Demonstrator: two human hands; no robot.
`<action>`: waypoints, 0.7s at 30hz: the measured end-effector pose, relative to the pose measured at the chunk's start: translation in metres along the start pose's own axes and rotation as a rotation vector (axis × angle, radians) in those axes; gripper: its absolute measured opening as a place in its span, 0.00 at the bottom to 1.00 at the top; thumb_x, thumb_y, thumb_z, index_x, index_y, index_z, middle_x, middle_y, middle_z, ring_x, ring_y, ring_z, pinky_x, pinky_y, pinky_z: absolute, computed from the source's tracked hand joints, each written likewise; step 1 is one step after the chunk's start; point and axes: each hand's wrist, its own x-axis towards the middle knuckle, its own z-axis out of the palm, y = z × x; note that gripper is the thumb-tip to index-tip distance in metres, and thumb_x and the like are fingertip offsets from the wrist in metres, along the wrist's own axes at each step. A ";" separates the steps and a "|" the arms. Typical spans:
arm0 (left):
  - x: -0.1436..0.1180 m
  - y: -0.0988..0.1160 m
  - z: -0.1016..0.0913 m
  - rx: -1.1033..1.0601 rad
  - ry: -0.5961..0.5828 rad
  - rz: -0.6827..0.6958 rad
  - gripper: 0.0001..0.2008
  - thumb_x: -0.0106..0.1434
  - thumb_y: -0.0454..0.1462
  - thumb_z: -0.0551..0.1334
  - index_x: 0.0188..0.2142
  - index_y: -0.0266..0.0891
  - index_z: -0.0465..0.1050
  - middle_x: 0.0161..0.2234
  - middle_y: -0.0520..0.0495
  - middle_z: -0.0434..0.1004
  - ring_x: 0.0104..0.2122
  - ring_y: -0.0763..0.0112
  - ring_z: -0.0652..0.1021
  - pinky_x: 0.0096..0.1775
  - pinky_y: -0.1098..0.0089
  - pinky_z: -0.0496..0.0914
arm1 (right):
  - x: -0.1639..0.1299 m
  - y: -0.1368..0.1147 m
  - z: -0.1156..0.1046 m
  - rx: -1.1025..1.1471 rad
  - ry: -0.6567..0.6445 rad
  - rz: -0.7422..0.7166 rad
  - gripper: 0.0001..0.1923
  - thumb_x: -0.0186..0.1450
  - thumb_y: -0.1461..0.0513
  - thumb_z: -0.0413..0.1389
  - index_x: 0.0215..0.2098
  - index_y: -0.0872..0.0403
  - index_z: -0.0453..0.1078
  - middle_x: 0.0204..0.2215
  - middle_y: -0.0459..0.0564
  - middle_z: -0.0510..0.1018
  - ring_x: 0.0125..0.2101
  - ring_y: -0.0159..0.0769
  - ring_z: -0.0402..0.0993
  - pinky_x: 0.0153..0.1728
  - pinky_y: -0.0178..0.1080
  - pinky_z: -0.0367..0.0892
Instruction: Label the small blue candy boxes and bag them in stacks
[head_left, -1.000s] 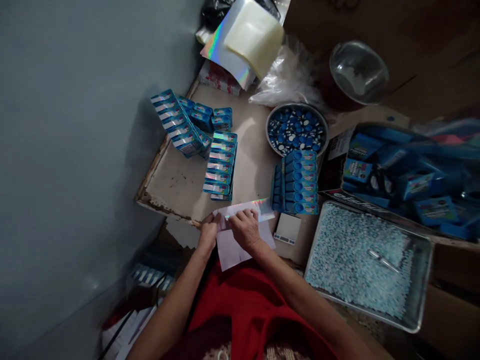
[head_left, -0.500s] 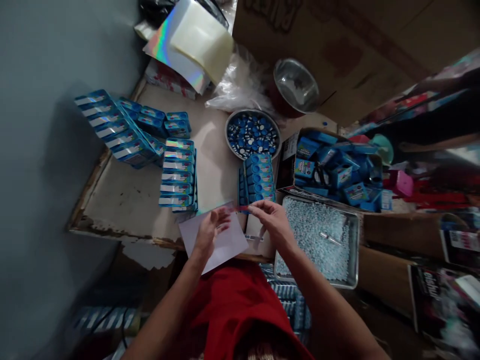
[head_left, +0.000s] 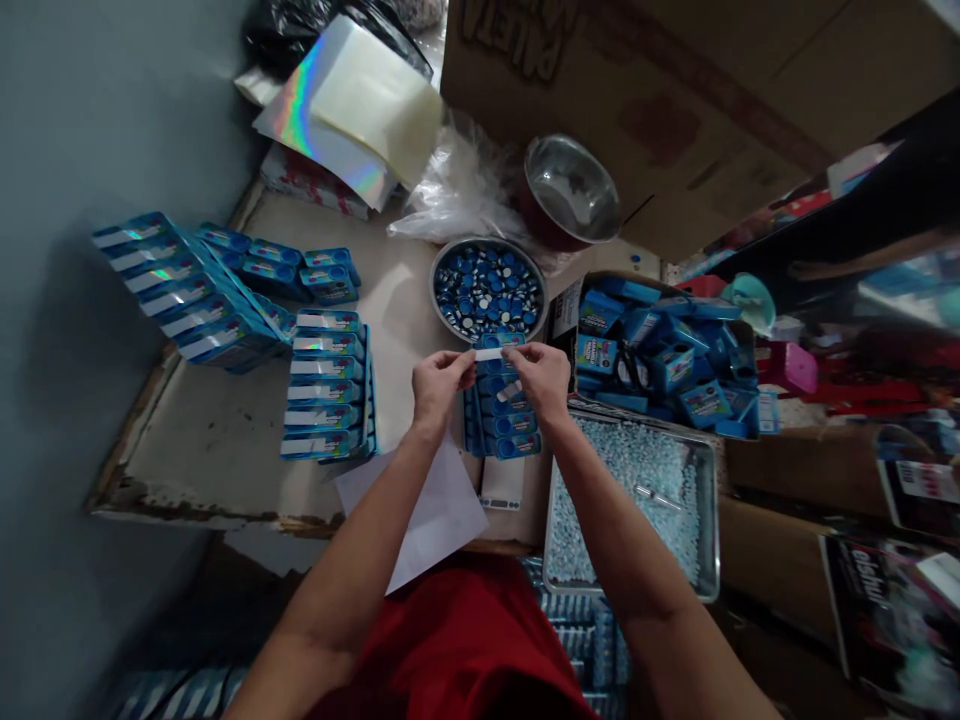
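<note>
— What are the hands doing?
— The left hand (head_left: 439,385) and right hand (head_left: 541,378) each pinch one end of a small white strip (head_left: 491,354), stretched between them above the stack of blue boxes (head_left: 499,425) on the table (head_left: 225,440)

— What lies around them?
— A white sheet (head_left: 431,515) under the left forearm, a round bowl of blue caps (head_left: 487,290) just beyond, and a metal tray of pale pellets (head_left: 637,500) to the right

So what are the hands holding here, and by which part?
Left hand and right hand together pinch a small shiny sticker strip, one at each end, stretched above the stack of blue boxes.
</note>
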 end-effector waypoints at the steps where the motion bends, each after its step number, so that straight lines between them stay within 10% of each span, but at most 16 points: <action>1: 0.007 0.003 0.003 0.016 0.013 0.020 0.22 0.48 0.50 0.76 0.30 0.33 0.78 0.27 0.45 0.79 0.25 0.71 0.76 0.30 0.70 0.72 | 0.008 -0.001 0.002 -0.058 0.022 -0.022 0.19 0.61 0.47 0.60 0.34 0.53 0.83 0.25 0.47 0.80 0.28 0.37 0.74 0.33 0.37 0.66; 17: 0.045 -0.027 0.015 0.022 0.118 -0.185 0.20 0.50 0.42 0.76 0.35 0.36 0.71 0.28 0.51 0.74 0.27 0.73 0.75 0.31 0.72 0.69 | 0.047 0.014 -0.004 -0.084 0.001 0.150 0.30 0.49 0.45 0.67 0.40 0.58 0.74 0.34 0.51 0.79 0.36 0.43 0.75 0.37 0.39 0.67; 21: 0.031 -0.031 0.007 0.224 0.355 0.133 0.15 0.55 0.37 0.71 0.37 0.39 0.68 0.33 0.52 0.73 0.30 0.75 0.74 0.33 0.74 0.68 | 0.034 0.002 -0.020 0.184 0.020 0.119 0.27 0.52 0.44 0.66 0.38 0.55 0.70 0.30 0.47 0.77 0.29 0.37 0.73 0.30 0.37 0.67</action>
